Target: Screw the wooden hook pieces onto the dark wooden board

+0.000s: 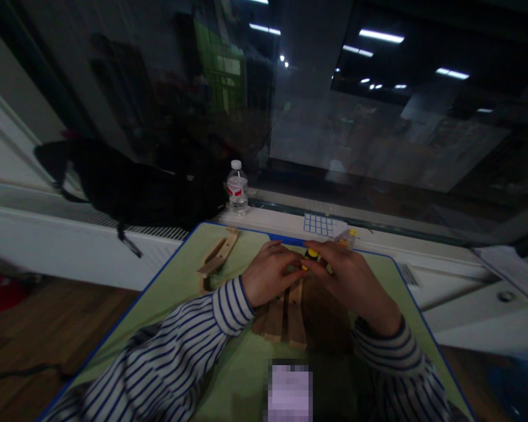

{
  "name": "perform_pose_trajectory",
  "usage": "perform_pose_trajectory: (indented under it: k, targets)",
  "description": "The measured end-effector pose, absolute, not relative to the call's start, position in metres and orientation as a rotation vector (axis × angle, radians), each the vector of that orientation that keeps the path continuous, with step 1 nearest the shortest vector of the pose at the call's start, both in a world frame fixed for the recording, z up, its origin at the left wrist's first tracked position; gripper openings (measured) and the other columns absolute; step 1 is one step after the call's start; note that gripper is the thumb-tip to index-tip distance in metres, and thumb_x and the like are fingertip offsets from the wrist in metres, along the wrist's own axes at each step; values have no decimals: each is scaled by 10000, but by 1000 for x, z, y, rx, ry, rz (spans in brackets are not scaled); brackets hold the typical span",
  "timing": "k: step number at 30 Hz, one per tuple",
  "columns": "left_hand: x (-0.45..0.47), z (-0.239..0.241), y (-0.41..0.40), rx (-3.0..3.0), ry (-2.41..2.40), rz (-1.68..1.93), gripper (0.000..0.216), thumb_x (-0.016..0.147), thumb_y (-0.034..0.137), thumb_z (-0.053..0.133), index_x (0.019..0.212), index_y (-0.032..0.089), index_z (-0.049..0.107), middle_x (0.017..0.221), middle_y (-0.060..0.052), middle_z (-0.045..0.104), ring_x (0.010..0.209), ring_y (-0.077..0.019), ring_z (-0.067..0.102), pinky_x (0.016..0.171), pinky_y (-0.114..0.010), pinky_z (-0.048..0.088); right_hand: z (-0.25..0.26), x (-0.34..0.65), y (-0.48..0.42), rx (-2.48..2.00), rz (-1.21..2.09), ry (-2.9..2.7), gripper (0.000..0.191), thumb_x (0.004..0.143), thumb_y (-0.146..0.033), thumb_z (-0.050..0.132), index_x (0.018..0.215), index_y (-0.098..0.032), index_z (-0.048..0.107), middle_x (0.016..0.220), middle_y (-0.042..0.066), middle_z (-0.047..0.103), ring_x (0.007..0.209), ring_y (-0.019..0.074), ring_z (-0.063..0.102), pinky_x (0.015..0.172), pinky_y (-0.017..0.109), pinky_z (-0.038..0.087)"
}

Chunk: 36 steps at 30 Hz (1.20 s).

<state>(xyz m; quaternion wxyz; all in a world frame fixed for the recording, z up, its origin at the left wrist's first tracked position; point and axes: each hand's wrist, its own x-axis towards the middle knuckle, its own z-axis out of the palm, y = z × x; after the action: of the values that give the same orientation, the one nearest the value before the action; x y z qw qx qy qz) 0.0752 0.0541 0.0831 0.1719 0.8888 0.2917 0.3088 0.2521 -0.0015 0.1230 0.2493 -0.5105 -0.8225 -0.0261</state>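
My right hand grips a small yellow-and-black tool that looks like a stubby screwdriver, its lower end hidden by fingers. From the other side, my left hand is closed with its fingertips against the tool's lower part; whether it also pinches something small cannot be seen. Beneath both hands lie light wooden slats with small dark holes, side by side. A darker brown wooden piece is to their right, partly under my right hand. Another joined wooden part with holes rests at the table's far left.
The green table has a blue edge. Behind it, a windowsill carries a water bottle, a blue-gridded white sheet and a clear bag with yellow bits. A black bag lies at left. A blurred pale patch is near the front.
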Motion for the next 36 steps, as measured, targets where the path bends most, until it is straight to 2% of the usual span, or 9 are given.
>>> perform_pose_trajectory:
  k: [6,11,19,29,36]
  targets:
    - [75,86,53,2547,891,881,176,811,373,622,861,206,651,844,-9,710,899,-210,627,1026,-475,332,121,252,-1,-1399,-87,-2227,338,910,-370,477,1179,-189,570,1064,96,685,957,233,652,844,407,520]
    - [75,87,53,2535,905,877,139,825,337,612,843,209,664,839,-5,709,887,-195,630,1045,-464,315,124,252,-2,-1378,-24,-2202,355,905,-369,475,1202,-186,546,1053,90,684,859,212,666,787,393,537]
    - [74,86,54,2544,904,829,164,812,354,629,884,214,673,842,-1,708,887,-197,628,1055,-469,303,126,252,-5,-1325,57,-2213,339,897,-240,467,1229,-205,524,1138,78,660,1019,206,627,879,383,507]
    - [75,88,52,2542,891,856,134,817,324,614,872,216,671,845,-3,710,885,-194,631,1052,-453,321,125,253,-2,-1339,23,-2222,323,909,-300,455,1198,-193,555,1104,90,673,991,215,637,855,397,513]
    - [75,86,52,2564,866,903,160,807,290,605,940,225,664,862,-7,716,877,-195,643,1038,-458,334,122,254,0,-1330,-15,-2202,309,902,-330,478,1171,-210,571,1083,87,679,944,214,647,812,395,518]
